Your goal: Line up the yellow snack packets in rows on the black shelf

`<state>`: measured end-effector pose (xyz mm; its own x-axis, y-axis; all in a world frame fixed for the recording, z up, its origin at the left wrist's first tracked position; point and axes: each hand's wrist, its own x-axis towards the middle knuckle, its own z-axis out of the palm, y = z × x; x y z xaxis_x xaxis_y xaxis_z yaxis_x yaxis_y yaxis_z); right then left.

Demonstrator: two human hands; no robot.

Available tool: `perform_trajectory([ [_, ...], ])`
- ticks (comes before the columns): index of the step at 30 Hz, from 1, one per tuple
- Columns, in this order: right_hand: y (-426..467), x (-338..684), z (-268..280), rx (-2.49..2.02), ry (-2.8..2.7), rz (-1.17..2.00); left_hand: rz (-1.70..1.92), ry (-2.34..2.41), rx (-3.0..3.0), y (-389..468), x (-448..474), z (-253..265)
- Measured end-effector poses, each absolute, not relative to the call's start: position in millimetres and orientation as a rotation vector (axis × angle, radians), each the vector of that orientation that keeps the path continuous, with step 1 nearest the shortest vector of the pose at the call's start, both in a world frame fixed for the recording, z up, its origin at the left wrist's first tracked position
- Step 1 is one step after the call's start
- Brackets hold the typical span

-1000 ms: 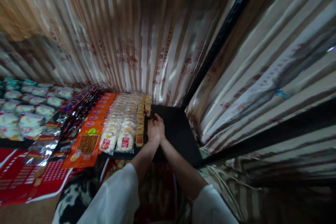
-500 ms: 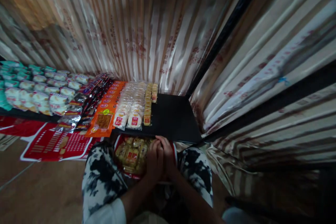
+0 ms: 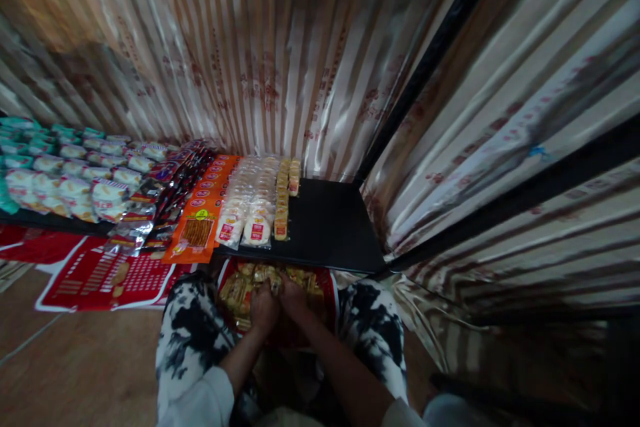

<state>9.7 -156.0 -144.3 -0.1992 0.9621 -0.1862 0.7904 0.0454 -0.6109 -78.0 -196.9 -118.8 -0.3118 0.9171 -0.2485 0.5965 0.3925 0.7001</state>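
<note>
Between my knees sits a red container with a pale rim [image 3: 334, 290], filled with small gold-wrapped snack packets [image 3: 306, 279]. My left hand [image 3: 265, 307] is closed over its middle, fingers curled around the near end of a wrapped snack packet [image 3: 269, 275]. Close beside it, my right hand [image 3: 294, 299] is also closed, its fingertips pinching at the same packet's right side. The fingertips are partly hidden and the light is dim.
Beyond the container runs a black shelf [image 3: 330, 223]. On it stand rows of gold packets [image 3: 281, 213], clear-wrapped round crackers [image 3: 257, 230], an orange snack bag [image 3: 196, 230], dark shiny packets [image 3: 145, 210] and white-and-green packets [image 3: 75, 190]. A black post [image 3: 425, 73] rises at right.
My hands were together over the container's right side. They have moved left, come slightly apart and closed at a packet, uncovering packets on the right.
</note>
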Motion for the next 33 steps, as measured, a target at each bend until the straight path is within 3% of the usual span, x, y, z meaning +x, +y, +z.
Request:
perform_trajectory([
  [5,-147.8,12.0,-152.4,-1.844,-1.826,1.064,0.598,2.036,1.292,-194.3,-71.1,-122.5],
  [11,-144.6,18.0,-163.6,-1.673,-1.311,1.351,0.810,1.901,1.135,-194.7,-56.0,-123.6],
  [22,-161.7,38.9,-131.0,-1.472,-0.792,1.378,1.056,1.989,1.064,-210.1,-63.4,-108.3],
  [33,-197.9,41.6,-101.3,-1.279,-0.536,1.436,1.249,1.699,0.697,-212.6,-51.8,-89.8],
])
